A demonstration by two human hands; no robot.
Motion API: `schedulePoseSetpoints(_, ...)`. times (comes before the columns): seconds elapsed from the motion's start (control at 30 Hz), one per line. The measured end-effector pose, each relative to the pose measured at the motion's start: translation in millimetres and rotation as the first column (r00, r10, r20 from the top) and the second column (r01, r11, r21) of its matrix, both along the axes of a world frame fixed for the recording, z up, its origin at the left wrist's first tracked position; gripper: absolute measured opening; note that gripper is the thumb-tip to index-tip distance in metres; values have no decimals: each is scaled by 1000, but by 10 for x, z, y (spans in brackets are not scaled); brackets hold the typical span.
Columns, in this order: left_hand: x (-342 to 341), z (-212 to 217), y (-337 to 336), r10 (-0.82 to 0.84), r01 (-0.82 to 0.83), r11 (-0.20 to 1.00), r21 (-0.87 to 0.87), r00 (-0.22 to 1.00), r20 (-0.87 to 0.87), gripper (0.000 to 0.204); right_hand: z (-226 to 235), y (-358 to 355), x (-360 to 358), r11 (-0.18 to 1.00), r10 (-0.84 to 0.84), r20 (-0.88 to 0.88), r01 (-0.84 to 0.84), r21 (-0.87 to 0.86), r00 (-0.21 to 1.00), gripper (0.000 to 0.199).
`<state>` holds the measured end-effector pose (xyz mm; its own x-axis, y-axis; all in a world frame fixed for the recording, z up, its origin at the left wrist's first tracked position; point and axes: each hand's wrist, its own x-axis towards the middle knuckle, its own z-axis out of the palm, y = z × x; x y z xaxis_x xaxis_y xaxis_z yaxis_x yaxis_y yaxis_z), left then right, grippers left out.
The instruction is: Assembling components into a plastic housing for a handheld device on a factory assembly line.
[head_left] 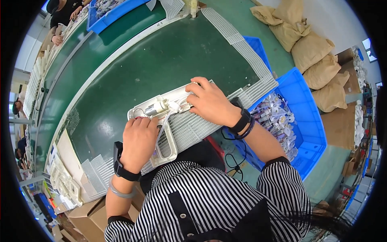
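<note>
In front of me on the green work surface lies an open white plastic housing half (172,149), shaped like a gun with a looped handle. A small silver motor with a cream pump part (155,107) sits inside it, near its left end. A white tube (162,130) runs from the pump area down toward the handle. My left hand (139,139) is closed over the housing's near left side, by red and dark wires; its fingertips are partly hidden. Bent around the housing's right end are the fingers of my right hand (211,103), at the white tubing.
White mesh strips (189,126) edge the work surface. At the right stands a blue bin (308,121) holding several white pump assemblies (278,121). Another blue bin (117,14) is at the far left. Tan sacks (312,52) line the right side. Co-workers (66,14) work beyond.
</note>
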<state>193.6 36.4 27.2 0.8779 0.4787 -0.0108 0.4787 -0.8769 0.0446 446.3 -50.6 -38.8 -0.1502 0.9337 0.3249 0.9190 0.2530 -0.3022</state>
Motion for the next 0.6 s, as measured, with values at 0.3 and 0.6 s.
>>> schedulePoseSetpoints(0.3,510,1,218,-240,249,968,7,922,303,36,-2,-15,-12,1000,-8,-27,8,30,1000,28)
schedulePoseSetpoints(0.6,689,-46,161,-74,155,960,-231,943,324,20,-98,-17,-44,996,-60,-61,64,67,996,17)
